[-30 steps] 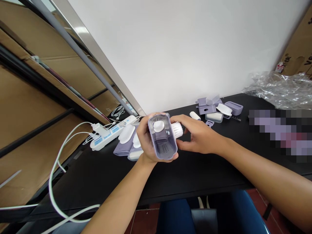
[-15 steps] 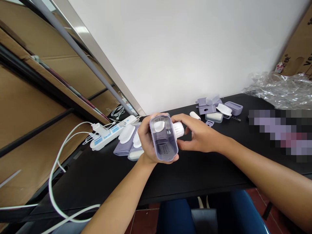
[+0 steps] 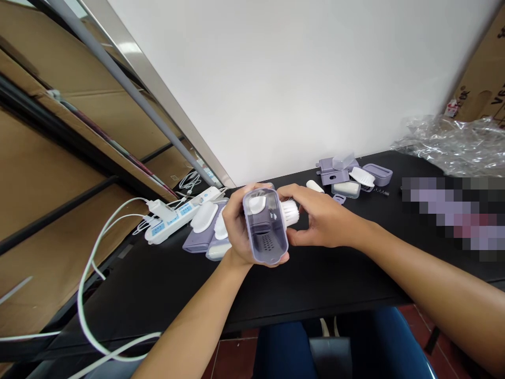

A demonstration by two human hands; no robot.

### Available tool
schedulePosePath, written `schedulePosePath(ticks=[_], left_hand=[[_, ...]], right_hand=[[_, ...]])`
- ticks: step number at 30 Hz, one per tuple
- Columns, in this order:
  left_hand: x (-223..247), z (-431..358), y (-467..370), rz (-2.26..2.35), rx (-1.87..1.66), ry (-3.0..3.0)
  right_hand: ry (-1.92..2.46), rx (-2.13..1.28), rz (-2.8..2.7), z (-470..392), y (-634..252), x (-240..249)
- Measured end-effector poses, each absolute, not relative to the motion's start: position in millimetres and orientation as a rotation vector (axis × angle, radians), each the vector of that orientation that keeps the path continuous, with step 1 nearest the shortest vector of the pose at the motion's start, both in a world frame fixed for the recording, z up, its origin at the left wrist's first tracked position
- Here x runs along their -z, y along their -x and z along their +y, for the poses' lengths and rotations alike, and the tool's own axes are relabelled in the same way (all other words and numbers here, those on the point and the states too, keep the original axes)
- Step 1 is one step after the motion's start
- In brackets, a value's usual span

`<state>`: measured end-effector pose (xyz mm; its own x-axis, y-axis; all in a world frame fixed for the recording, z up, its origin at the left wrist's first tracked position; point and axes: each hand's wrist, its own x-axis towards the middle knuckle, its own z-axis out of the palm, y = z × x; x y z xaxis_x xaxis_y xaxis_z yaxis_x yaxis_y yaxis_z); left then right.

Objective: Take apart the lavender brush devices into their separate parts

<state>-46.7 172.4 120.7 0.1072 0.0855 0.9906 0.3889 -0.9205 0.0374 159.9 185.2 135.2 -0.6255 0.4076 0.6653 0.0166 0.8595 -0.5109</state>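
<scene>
My left hand (image 3: 237,226) is wrapped round a purple, box-shaped scrub brush (image 3: 270,243), its fingers behind and its thumb side underneath. The hollow face of the brush is turned toward me, showing small drain holes and a white oval button inside. White bristles (image 3: 291,212) stick out from its right side. My right hand (image 3: 321,217) closes on that same side, index finger above the bristles and thumb below them. Its other fingertips are partly hidden.
Left of the hands, more purple-and-white brush parts (image 3: 200,239) lie beside a white power strip (image 3: 165,229) with cables. Purple pieces (image 3: 333,172), a white brush head (image 3: 362,179), a spring (image 3: 381,192) and a white oval piece (image 3: 314,186) lie behind on the black table (image 3: 315,284). Clear plastic wrap (image 3: 461,147) is at right.
Both hands keep their hold on the brush, which has barely shifted. The view has moved very slightly.
</scene>
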Motion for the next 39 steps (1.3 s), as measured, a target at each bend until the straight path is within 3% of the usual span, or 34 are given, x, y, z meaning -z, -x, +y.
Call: schedulePosePath(ticks=[28, 34, 39], left_hand=[[-129.4, 169.6, 44.0, -0.484, 1.825, 2.080], [-130.0, 171.7, 45.8, -0.526, 1.861, 2.065], [-130.8, 166.6, 43.7, -0.505, 1.876, 2.148]], right_hand=[[0.527, -0.437, -2.270, 184.6, -164.4, -140.9], [0.735, -0.648, -1.927, 211.5, -182.7, -151.1], [1.067, -0.389, -1.663, 245.4, -220.2, -163.6]])
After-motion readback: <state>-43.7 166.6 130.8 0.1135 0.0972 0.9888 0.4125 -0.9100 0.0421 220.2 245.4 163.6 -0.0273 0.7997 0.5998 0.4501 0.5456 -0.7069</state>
